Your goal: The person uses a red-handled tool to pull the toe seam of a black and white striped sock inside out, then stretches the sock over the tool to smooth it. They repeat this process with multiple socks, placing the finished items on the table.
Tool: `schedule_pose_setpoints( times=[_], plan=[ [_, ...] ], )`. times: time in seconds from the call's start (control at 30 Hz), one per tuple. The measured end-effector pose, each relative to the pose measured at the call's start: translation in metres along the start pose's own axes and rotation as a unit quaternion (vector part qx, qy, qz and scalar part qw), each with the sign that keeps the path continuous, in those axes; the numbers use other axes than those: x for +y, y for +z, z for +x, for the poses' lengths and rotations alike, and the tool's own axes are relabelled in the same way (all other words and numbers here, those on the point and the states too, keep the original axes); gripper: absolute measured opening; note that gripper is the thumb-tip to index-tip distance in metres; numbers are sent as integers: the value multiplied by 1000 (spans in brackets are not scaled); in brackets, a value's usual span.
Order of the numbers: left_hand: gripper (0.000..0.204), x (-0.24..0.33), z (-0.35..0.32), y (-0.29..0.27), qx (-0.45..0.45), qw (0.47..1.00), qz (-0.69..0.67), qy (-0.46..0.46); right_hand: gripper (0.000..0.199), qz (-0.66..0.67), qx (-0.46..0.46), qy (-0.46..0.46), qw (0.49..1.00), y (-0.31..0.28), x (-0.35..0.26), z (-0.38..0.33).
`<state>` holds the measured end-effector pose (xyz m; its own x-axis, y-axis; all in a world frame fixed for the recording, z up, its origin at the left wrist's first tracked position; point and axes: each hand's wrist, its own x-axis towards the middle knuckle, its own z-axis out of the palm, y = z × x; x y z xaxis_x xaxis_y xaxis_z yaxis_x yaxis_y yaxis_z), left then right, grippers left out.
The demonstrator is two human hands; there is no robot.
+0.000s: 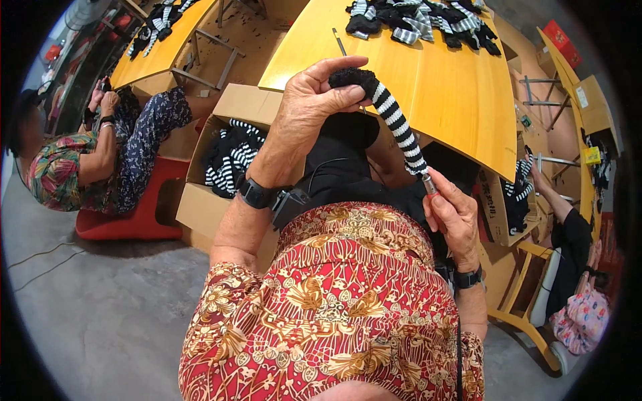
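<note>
A striped black-and-white knit tube (394, 120) with a fuzzy black end hangs curved between the two hands, at one o'clock from the view's middle. At twelve o'clock, the left hand (311, 97) pinches the black end between thumb and fingers. At three o'clock, the right hand (458, 210) pinches a small metal tool (429, 184) against the striped end. A yellow table (461, 107) spreads at one o'clock, bearing knit pieces (418, 23); a cardboard box (251, 103) of striped knits (234, 155) stands at ten.
</note>
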<state>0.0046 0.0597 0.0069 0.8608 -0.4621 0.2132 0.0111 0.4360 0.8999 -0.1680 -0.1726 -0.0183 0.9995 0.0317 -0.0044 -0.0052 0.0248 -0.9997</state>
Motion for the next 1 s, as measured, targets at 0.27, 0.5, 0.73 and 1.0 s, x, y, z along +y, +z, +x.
schedule_pose_setpoints(
  times=[0.27,0.5,0.73,1.0],
  plan=[
    [21,-5,1,-4,24,996,-67,-59,38,-33,10,-31,999,6,-3,0],
    [12,-6,3,2,25,998,51,-17,37,-15,29,-21,999,7,-4,-2],
    [12,3,-2,-7,-3,996,85,-24,37,-77,2,-18,997,-2,-23,1],
    [11,6,-4,-10,-32,993,110,-32,37,-70,-12,-6,997,-5,-35,4]
  ],
)
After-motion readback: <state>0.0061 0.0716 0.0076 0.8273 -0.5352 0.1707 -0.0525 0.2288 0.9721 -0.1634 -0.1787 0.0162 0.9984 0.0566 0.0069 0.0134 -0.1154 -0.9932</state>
